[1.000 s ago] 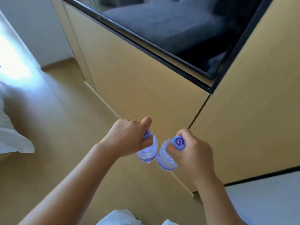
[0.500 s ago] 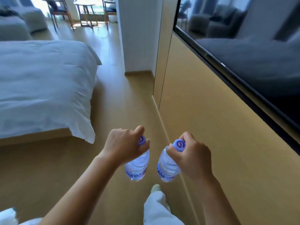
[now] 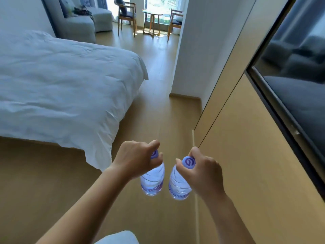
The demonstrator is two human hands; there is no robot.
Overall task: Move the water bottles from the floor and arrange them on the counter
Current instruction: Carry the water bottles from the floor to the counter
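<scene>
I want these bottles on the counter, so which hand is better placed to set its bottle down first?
Neither yet: no counter is in view. The left hand and right hand each grip a bottle by the cap, level.

The left hand (image 3: 135, 160) and the right hand (image 3: 202, 175) each held a bottle by its neck, the left bottle (image 3: 152, 182) just beside the right bottle (image 3: 178, 186), both hanging above the floor (image 3: 52, 182). The bed (image 3: 61, 85) lay to the left and the wall panel (image 3: 255, 164) stood to the right. Far behind the bed were a sofa (image 3: 79, 23) and a small table (image 3: 152, 18) between two chairs.
</scene>
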